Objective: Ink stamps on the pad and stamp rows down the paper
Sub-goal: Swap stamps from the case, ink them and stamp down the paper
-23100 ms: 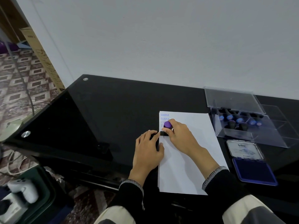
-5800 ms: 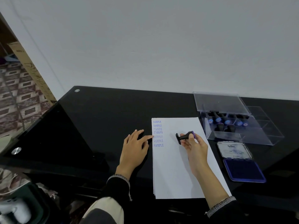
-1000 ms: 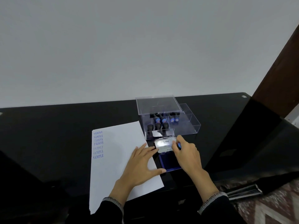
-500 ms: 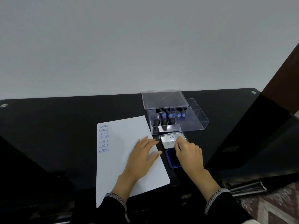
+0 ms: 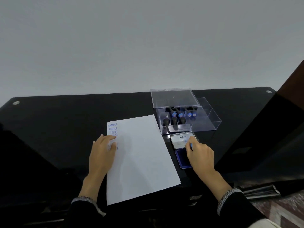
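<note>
White paper [image 5: 141,155] bearing blue SAMPLE rows lies under the left grip [image 5: 102,150]; open blue ink pad [image 5: 183,155] sits beneath the right grip [image 5: 199,152], which pinches a blue-topped stamp [image 5: 191,145].

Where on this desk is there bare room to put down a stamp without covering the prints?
The paper is blank right of the SAMPLE column. The black desk lies bare left of the left hand and behind the sheet. It is crowded at the right: stamp case, ink pad, right hand.
</note>
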`<action>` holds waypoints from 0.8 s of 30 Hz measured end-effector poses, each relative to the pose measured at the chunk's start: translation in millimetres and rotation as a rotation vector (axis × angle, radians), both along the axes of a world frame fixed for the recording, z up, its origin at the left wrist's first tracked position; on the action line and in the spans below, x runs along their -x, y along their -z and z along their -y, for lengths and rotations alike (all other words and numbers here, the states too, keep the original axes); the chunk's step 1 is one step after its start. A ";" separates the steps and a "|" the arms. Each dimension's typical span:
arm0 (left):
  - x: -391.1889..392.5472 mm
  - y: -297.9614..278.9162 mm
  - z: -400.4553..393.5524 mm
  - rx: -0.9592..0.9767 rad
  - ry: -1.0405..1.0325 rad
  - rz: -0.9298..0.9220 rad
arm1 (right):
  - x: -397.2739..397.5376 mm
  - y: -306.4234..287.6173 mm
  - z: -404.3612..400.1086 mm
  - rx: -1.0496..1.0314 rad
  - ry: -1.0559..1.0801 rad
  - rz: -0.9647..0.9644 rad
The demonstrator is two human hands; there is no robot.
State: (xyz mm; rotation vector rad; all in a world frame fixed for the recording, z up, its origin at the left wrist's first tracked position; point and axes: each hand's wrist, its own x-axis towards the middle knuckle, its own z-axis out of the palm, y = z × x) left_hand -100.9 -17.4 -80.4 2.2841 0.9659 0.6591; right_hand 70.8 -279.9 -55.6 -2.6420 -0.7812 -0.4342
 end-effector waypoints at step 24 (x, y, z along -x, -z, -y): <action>23.4 16.2 -0.6 -0.124 0.014 -0.125 | 4.8 1.7 1.8 -0.017 -0.002 0.063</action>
